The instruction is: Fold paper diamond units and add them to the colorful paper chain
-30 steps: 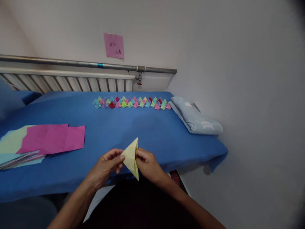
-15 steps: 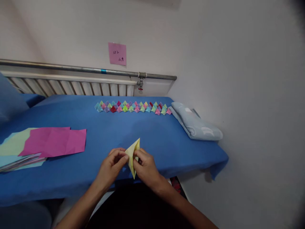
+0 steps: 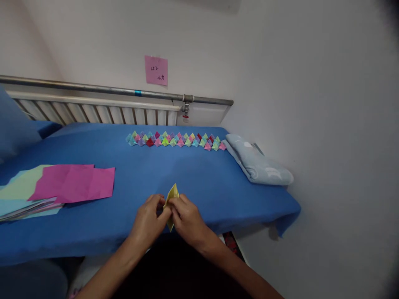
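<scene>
Yellow folded paper point(image 3: 173, 191) is gripped between our left hand point(image 3: 149, 220) and our right hand point(image 3: 189, 220), thumbs and fingers closed on it near its middle. It sits well apart from the row of multicoloured folded-paper pieces point(image 3: 180, 143), on our side of that row, above the near part of the blue cloth point(image 3: 199, 170). A second ago it showed us a broad triangle; now only a narrow form pokes out above and below our fingers. We judge the piece mid-shaping; our fingers hide its creases.
</scene>
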`<state>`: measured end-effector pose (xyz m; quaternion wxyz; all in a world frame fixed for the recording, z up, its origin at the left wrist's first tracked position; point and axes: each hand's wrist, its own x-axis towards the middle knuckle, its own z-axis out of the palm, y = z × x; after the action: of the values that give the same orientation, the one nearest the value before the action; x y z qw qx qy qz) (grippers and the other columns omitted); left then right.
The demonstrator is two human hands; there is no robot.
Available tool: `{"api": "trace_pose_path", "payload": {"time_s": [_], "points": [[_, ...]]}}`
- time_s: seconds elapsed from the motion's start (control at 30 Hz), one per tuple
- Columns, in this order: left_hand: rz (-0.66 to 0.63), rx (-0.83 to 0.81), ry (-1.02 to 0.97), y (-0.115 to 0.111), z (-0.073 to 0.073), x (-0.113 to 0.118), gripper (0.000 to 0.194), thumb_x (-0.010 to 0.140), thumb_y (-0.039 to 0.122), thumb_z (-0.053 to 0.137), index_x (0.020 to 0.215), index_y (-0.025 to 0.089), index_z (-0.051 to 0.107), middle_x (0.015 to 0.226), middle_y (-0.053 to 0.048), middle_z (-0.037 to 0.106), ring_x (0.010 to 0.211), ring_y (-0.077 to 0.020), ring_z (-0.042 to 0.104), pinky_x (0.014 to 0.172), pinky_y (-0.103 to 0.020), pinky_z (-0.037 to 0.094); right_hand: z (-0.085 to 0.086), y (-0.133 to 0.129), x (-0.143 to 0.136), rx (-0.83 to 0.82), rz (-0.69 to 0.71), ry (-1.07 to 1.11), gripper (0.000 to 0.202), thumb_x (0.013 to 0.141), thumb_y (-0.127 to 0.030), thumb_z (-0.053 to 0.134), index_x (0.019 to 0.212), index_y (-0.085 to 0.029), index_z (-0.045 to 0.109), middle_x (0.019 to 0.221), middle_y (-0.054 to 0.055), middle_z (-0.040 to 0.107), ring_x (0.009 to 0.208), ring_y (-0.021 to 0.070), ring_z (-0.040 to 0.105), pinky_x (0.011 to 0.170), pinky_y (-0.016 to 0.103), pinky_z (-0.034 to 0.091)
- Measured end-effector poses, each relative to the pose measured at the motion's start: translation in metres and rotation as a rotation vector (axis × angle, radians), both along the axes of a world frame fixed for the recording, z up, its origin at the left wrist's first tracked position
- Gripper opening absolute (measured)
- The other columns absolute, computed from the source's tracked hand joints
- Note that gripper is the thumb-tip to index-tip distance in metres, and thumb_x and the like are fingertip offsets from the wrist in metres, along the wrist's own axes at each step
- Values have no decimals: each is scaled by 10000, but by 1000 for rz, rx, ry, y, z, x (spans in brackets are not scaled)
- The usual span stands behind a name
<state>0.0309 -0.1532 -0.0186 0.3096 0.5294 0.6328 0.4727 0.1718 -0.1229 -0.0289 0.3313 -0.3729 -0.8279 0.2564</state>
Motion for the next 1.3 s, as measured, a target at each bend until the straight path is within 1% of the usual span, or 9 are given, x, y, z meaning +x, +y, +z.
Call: {"api": "trace_pose_path", "payload": {"time_s": [0.27,0.37,0.6,0.73,0.87,0.97,1.1,1.17,1.3], "points": [[48,-2,170,7,3,3,147,728,175,601,599,215,542,595,14,551,554,-155,487,590,-270,300,-8,1,5,130,-19,-114,293,895,-93,465,1115,-208,622,1018,90,602,867,183,607,792,308,515],[60,-35,160,9,8,3,125,728,148,578,626,214,547,596,25,555,552,-147,493,583,-259,303,-13,2,9,261,-51,-126,374,906,-106,465,1237,-234,585,1165,125,577,966,207,611,828,324,525],[42,-168,40,13,4,0,153,724,145,582,595,205,525,543,35,560,519,-138,524,548,-240,331,-25,8,13,466,-78,-111,547,903,-75,439,1402,-298,442,1137,115,549,872,188,595,748,321,545],[14,-218,-43,18,1,-1,147,732,136,585,610,198,529,555,36,587,494,-129,551,521,-223,359,-21,11,11,570,-166,-58,613,893,-96,498,1450,-303,350,1315,145,448,1084,249,527,894,433,513],[-17,-279,70,21,6,2,98,777,108,542,776,168,619,675,10,648,547,-120,586,549,-214,387,-9,13,10,635,-235,-48,599,879,-118,540,1438,-243,366,1448,165,345,1305,311,372,1017,524,416],[-39,-295,181,22,10,4,75,801,133,545,782,156,613,698,2,640,574,-125,585,565,-224,382,-2,16,10,624,-212,-73,553,879,-140,544,1411,-196,403,1420,162,423,1294,303,395,1033,513,390],[-33,-206,360,22,8,6,130,795,132,550,675,178,529,654,19,576,592,-128,524,581,-245,330,0,17,10,542,-165,-89,495,894,-147,511,1382,-181,433,1144,113,649,1043,239,575,922,431,439],[-23,-172,398,20,6,6,193,784,118,542,627,194,461,640,27,531,606,-130,489,596,-255,311,-2,17,10,469,-162,-81,457,890,-130,489,1344,-170,469,1068,99,681,933,217,611,869,398,452],[-34,-92,441,17,2,7,220,801,139,495,625,217,389,645,25,482,630,-147,471,629,-276,311,-1,20,6,273,-129,-37,334,863,-113,472,1174,-175,579,1021,84,686,900,195,624,817,332,467]]}}
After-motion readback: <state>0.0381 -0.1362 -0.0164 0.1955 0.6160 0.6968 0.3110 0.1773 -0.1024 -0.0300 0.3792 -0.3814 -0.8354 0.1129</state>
